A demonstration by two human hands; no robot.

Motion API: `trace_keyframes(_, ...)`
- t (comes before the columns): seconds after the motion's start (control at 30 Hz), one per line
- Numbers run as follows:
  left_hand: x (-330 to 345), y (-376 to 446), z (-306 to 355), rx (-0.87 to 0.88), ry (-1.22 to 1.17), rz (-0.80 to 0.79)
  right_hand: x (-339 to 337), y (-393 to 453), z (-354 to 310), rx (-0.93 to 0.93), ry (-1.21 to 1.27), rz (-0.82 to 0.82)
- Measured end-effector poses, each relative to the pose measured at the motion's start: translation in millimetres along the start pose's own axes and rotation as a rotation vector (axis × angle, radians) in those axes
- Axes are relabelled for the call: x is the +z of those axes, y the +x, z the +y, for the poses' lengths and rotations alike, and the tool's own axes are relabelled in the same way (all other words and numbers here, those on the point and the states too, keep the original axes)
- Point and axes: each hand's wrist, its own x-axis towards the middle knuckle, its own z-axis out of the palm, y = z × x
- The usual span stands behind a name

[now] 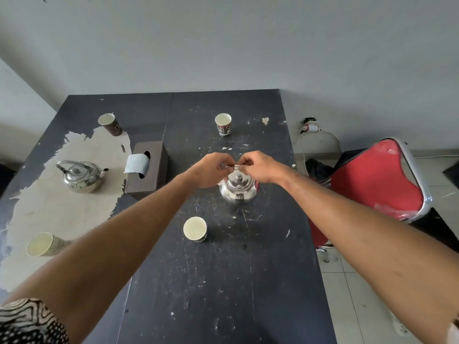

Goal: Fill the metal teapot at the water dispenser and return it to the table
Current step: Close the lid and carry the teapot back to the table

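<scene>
A shiny metal teapot [238,191] with its lid on stands on the dark table [223,281], right of the middle. Its thin wire handle is raised above the lid. My left hand [210,171] and my right hand [260,168] meet over the pot, and the fingertips of both pinch the top of that handle. A second metal teapot [80,176] stands untouched at the left on the table's worn pale patch. No water dispenser is in view.
Paper cups stand around the table: one near the front [195,229], one at the back middle [223,124], one back left [110,124], one lying front left [43,244]. A brown tissue box [146,167] sits left of the pot. A red chair [377,177] stands at the table's right side.
</scene>
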Motion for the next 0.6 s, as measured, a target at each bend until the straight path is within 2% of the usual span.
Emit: trace_keyframes(0.6,5.3,70.8,-80.9,-0.125,-0.021,-0.013,31.8,104.9,31.3,-0.029,-0.099,-0.013)
